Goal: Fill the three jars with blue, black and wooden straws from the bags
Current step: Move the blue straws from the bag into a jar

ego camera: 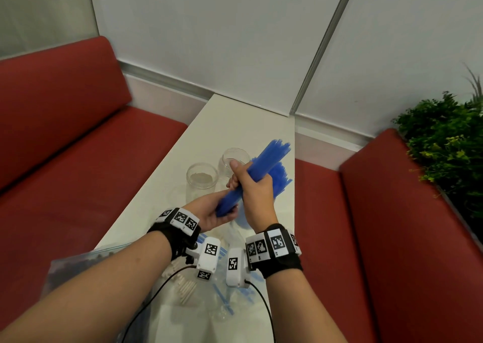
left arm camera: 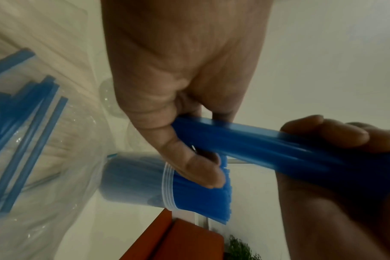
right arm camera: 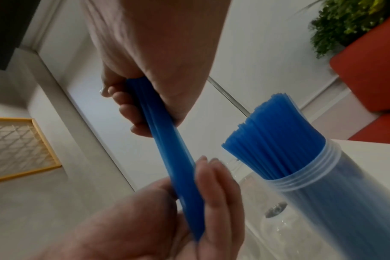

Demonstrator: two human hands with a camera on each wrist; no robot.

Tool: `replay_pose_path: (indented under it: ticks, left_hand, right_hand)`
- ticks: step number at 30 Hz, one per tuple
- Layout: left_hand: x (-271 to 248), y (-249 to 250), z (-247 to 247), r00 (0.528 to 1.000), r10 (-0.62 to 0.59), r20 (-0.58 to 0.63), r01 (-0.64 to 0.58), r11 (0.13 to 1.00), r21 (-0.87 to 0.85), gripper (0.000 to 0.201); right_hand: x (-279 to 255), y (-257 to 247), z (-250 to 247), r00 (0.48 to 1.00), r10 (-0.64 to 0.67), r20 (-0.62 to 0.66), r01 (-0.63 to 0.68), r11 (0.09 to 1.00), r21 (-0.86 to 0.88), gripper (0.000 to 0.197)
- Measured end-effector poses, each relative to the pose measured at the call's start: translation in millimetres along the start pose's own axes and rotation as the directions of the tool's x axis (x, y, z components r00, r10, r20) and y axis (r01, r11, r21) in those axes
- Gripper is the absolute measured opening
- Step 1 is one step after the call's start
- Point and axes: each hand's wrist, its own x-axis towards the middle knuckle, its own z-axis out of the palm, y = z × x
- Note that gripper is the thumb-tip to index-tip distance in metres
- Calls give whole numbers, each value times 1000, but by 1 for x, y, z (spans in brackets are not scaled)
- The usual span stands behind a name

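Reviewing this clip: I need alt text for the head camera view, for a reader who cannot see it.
Two hands hold one bundle of blue straws above a white table: the right hand grips its middle and the left hand cups its lower end. Behind them stand two empty clear jars, with bags near the forearms and red benches on both sides.

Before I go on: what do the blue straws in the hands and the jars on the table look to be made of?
Blue straws: likely plastic, an even saturated blue with a smooth, faintly glossy surface. Jars: clear with a threaded neck, seen on the filled jar; its slightly milky look suggests plastic, though glass can't be ruled out.
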Motion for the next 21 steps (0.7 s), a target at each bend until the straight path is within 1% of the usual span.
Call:
replay_pose_path:
  ticks: [2,4,6,8,10,12,14,16,17,18,19,20,21]
  left_hand:
    - [3,-3,-1,997,-77,23,77,997,-1,30]
    - [4,-5,-1,988,-143,53,146,988,-51,30]
    - [5,-8,2,987,-153,40,156,984,-80,22]
    - [6,-10,3,987,-158,0,157,986,-52,18]
    - [8,-12,-1,988,-149,-51,148,989,-12,17]
    - [11,-17,-9,986,-142,-88,144,989,16,16]
    - [16,-24,-15,984,-115,-138,119,993,20,17]
    - [21,-32,-18,976,-53,-213,62,997,39,20]
    - [24,-35,-20,969,-12,-249,37,995,96,23]
    - [26,-38,-21,962,47,-268,10,978,207,27]
    - [28,-40,-24,957,122,-263,-18,930,367,29]
    - [29,-42,-27,950,211,-230,-48,827,560,28]
    - [30,-43,-30,940,296,-169,-66,644,762,25]
  right_hand:
    - [-2,0,-1,1000,14,7,-14,1000,5,37]
    - [-3,1,-2,999,24,22,-24,1000,4,36]
    - [-4,2,-3,999,43,28,-43,999,-7,34]
    - [-6,2,-7,998,46,39,-45,999,-19,31]
    - [-6,0,-13,999,3,43,-3,1000,-9,24]
    - [-3,-4,-21,1000,-29,6,28,999,33,22]
    - [1,-4,-29,1000,-13,-25,15,998,63,29]
    - [5,-1,-35,999,22,-29,-20,998,65,35]
    - [7,2,-39,999,36,-31,-35,998,53,37]
    - [10,3,-43,998,48,-38,-47,998,35,38]
    - [13,4,-47,997,56,-50,-56,998,5,39]
    - [18,4,-51,996,56,-68,-58,998,-33,39]
    - [25,0,-56,995,42,-91,-49,996,-80,40]
